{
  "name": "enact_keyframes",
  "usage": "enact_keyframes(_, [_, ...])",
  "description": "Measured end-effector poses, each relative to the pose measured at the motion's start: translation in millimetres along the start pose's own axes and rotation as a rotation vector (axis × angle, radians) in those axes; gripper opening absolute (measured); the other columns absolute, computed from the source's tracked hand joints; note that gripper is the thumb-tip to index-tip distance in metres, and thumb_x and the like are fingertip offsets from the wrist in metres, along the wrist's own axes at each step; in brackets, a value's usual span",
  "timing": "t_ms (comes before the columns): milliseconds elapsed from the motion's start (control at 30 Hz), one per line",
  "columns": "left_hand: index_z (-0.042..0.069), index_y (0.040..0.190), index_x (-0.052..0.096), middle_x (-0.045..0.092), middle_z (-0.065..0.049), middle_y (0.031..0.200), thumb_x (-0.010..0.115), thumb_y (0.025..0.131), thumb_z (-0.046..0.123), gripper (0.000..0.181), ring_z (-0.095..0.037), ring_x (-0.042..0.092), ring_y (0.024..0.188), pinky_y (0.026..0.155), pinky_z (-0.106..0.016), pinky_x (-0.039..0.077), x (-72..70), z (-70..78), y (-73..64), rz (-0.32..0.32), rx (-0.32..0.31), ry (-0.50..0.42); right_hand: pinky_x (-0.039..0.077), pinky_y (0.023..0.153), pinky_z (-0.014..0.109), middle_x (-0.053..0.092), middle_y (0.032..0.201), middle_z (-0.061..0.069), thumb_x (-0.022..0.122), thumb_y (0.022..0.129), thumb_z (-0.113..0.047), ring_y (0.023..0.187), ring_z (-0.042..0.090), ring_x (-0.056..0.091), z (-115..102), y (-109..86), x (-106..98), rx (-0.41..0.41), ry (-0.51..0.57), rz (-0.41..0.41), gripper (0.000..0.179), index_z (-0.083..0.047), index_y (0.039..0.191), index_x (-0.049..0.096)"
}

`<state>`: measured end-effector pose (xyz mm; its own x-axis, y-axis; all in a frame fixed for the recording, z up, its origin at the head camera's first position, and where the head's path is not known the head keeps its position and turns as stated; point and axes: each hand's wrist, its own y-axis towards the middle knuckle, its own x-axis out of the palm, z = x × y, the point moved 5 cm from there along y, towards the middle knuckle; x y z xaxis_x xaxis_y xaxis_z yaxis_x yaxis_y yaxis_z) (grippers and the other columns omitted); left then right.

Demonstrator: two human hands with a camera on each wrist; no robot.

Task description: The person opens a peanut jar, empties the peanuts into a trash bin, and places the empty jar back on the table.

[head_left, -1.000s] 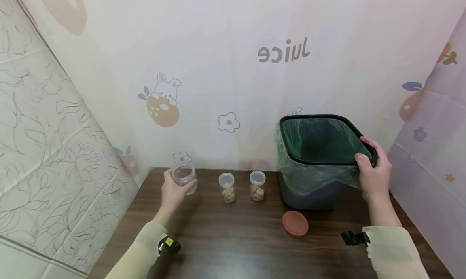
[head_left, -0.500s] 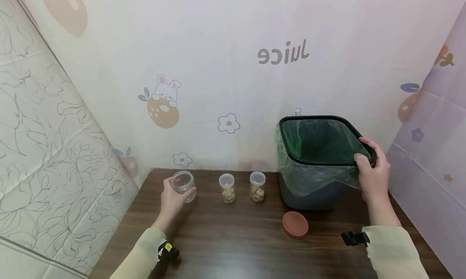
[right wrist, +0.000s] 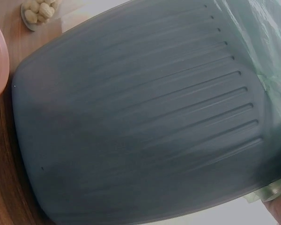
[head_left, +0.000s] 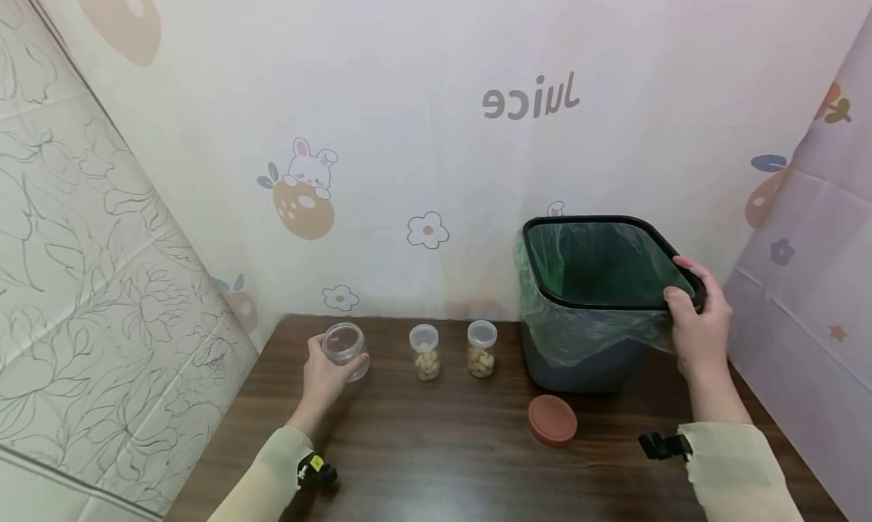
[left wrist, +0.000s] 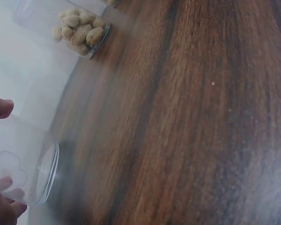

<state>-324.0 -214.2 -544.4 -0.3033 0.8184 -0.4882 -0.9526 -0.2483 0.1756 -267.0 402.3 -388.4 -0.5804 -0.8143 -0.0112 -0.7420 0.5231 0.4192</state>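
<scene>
My left hand (head_left: 323, 374) grips an open, clear jar (head_left: 344, 342) at the table's back left. The jar looks empty. In the left wrist view the jar's base (left wrist: 48, 173) is at or just above the tabletop; I cannot tell which. On the right, my right hand (head_left: 702, 318) holds the near right corner of a dark trash can (head_left: 579, 371), thumb over its black rim. A green plastic bag (head_left: 599, 333) lines the can and hangs over its outside. The right wrist view is mostly filled by the can's ribbed side (right wrist: 131, 117).
Two small lidded jars (head_left: 425, 352) (head_left: 481, 348) of pale nuts stand between the clear jar and the can. A reddish-brown round lid (head_left: 552, 420) lies in front of the can on the dark wooden table (head_left: 436, 446). A patterned wall covering (head_left: 436, 128) rises behind.
Over the last second my left hand has lowered the clear jar slightly toward the table. Since half a second ago it has hardly moved. My right hand keeps its hold on the can's rim.
</scene>
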Motion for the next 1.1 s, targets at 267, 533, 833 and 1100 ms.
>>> enact_keyframes(267, [0.004, 0.151, 0.036, 0.059, -0.028, 0.146, 0.097, 0.082, 0.039, 0.098, -0.048, 0.058, 0.135, 0.112, -0.065, 0.045, -0.6, -2.0, 0.2, -0.025, -0.003, -0.003, 0.036, 0.099, 0.022, 0.057, 0.153, -0.004, 0.056, 0.101, -0.014, 0.124, 0.013, 0.048, -0.3, -0.3, 0.3, 0.001, -0.002, -0.008, 0.052, -0.022, 0.152, 0.066])
enact_keyframes(533, [0.003, 0.153, 0.034, 0.056, -0.030, 0.151, 0.095, 0.084, 0.041, 0.099, -0.051, 0.055, 0.138, 0.114, -0.068, 0.042, -1.6, -4.4, 4.4, -0.041, -0.003, 0.023, 0.036, 0.099, 0.022, 0.057, 0.153, -0.004, 0.056, 0.101, -0.015, 0.124, 0.013, 0.048, -1.0, -0.3, 0.5, 0.012, -0.001, -0.008, 0.053, -0.022, 0.152, 0.066])
enact_keyframes(833, [0.002, 0.155, 0.034, 0.057, -0.031, 0.149, 0.096, 0.082, 0.044, 0.105, -0.051, 0.055, 0.138, 0.113, -0.067, 0.043, -1.5, -4.9, 5.3, -0.063, -0.011, 0.039, 0.036, 0.099, 0.023, 0.055, 0.154, -0.004, 0.056, 0.101, -0.015, 0.124, 0.013, 0.048, 0.2, -0.5, 0.0, 0.019, -0.010, -0.008, 0.053, -0.023, 0.152, 0.066])
enact_keyframes(1100, [0.001, 0.167, 0.026, 0.042, -0.028, 0.166, 0.094, 0.079, 0.061, 0.126, -0.046, 0.043, 0.152, 0.122, -0.062, 0.037, -19.4, 25.7, 7.1, -0.033, 0.076, 0.059, 0.036, 0.100, 0.022, 0.054, 0.156, -0.003, 0.056, 0.101, -0.015, 0.125, 0.012, 0.047, -0.7, -1.1, 0.2, 0.028, -0.014, -0.013, 0.054, -0.023, 0.153, 0.065])
